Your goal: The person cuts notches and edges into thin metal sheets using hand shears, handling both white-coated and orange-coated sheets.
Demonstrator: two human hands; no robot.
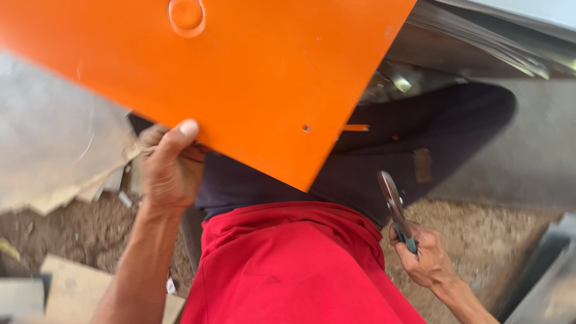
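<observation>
Snips (394, 207), gripped closed-fisted in the right hand (425, 259) at lower right, should probably meet the orange sheet (252, 78) squarely at its lower corner, while the left hand (168, 165) at centre-left pinches its edge steady, thumb on top.

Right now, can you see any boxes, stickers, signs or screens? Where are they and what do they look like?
No screens or signs.
Patch or label: on the dark trousers right of the orange sheet, small brownish rectangle, blurred.
Cardboard pieces: bottom left on the ground, flat, pale tan, plain.
</observation>
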